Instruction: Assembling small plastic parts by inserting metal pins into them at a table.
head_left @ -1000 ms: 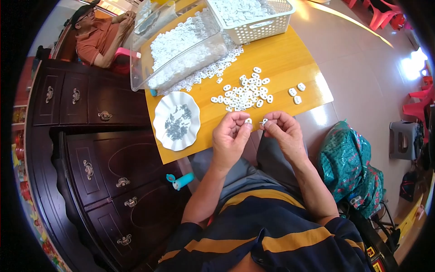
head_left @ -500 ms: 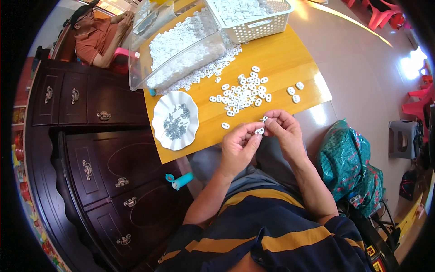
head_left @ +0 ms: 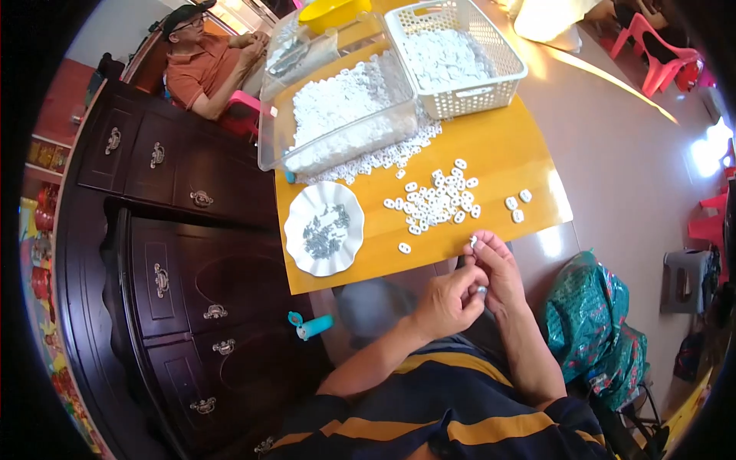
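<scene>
My right hand (head_left: 498, 270) is closed at the near edge of the table, pinching a small white plastic piece (head_left: 473, 241) between thumb and fingertips. Just below and left of it, over my lap, my left hand (head_left: 451, 305) is curled with something small and pale at its fingertips, too small to make out. Ahead of both hands lies a loose pile of white oval two-hole pieces (head_left: 441, 201). Three similar pieces (head_left: 512, 203) sit apart at the right. A scalloped white dish (head_left: 294, 222) at the left holds many small grey metal bits (head_left: 325, 234).
A clear bin (head_left: 268, 142) and a white perforated basket (head_left: 477, 100), both full of white pieces, stand at the table's back. Beyond is a yellow bowl (head_left: 335, 14). A dark cabinet (head_left: 184, 257) flanks the left; a green bag (head_left: 586, 307) sits right. Another person (head_left: 201, 65) sits far left.
My left hand has dropped lower and curled, turning its back upward. My right hand still pinches a white piece. The whole view has shifted, so the table appears lower and farther right.
</scene>
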A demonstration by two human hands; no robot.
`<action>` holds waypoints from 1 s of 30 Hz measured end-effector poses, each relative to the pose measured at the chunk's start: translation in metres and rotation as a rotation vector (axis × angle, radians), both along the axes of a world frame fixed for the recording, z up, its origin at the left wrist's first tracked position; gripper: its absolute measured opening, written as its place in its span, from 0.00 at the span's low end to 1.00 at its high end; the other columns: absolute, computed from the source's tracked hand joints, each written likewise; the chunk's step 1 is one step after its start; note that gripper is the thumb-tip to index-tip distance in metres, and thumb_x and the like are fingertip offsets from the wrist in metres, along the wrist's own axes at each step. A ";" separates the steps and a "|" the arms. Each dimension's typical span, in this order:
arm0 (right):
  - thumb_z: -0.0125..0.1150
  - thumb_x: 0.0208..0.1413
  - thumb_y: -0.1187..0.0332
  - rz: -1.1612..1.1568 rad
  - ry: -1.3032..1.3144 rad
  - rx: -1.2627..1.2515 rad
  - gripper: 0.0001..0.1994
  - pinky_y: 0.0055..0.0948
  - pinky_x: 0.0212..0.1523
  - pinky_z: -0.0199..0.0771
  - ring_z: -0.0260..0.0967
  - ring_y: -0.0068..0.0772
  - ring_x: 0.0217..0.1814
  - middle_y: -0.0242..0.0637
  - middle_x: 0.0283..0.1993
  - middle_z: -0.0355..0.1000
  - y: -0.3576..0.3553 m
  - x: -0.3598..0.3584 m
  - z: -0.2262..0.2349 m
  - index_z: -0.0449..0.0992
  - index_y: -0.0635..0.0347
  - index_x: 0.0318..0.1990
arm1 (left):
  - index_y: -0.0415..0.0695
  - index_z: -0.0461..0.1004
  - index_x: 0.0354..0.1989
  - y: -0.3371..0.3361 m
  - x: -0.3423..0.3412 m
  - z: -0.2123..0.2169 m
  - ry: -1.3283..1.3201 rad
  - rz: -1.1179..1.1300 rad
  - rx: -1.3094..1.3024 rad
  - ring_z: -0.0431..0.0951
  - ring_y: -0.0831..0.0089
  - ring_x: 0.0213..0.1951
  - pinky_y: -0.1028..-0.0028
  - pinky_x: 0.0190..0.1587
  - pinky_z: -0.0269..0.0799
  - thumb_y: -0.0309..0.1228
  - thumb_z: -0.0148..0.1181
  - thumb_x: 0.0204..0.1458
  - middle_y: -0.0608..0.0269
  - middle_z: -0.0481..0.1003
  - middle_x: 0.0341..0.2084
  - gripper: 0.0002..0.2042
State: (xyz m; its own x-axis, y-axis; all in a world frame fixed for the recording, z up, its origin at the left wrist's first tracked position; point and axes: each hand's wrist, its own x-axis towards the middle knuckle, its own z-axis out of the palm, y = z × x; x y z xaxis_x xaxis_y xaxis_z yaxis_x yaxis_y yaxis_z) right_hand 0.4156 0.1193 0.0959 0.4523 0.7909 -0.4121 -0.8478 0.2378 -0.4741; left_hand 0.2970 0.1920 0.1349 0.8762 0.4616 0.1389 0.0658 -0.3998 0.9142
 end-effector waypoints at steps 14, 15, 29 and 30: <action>0.61 0.68 0.72 -0.067 -0.002 0.023 0.08 0.20 0.38 0.78 0.75 0.23 0.35 0.34 0.39 0.78 0.002 0.002 -0.002 0.75 0.57 0.51 | 0.37 0.78 0.47 -0.009 0.002 -0.011 -0.146 0.069 0.131 0.82 0.66 0.34 0.72 0.35 0.76 0.20 0.65 0.56 0.53 0.80 0.38 0.11; 0.61 0.68 0.72 -0.061 -0.016 0.043 0.07 0.20 0.39 0.78 0.75 0.23 0.36 0.35 0.40 0.79 0.000 0.001 0.000 0.75 0.58 0.51 | 0.37 0.78 0.47 -0.009 0.001 -0.010 -0.135 0.067 0.106 0.82 0.69 0.34 0.73 0.35 0.76 0.19 0.65 0.57 0.55 0.80 0.36 0.11; 0.59 0.69 0.72 -0.022 -0.431 -0.041 0.07 0.20 0.45 0.75 0.74 0.18 0.41 0.32 0.41 0.79 0.008 -0.004 0.016 0.75 0.62 0.51 | 0.36 0.76 0.50 0.044 -0.005 0.010 -0.140 0.280 -0.263 0.74 0.88 0.33 0.85 0.36 0.69 0.18 0.58 0.63 0.71 0.77 0.35 0.09; 0.60 0.69 0.72 -0.017 -0.469 -0.035 0.07 0.20 0.45 0.75 0.74 0.18 0.41 0.31 0.41 0.79 0.008 -0.005 0.015 0.75 0.62 0.51 | 0.35 0.76 0.50 0.047 -0.004 0.008 -0.138 0.269 -0.235 0.73 0.89 0.33 0.86 0.36 0.69 0.18 0.57 0.63 0.71 0.77 0.35 0.09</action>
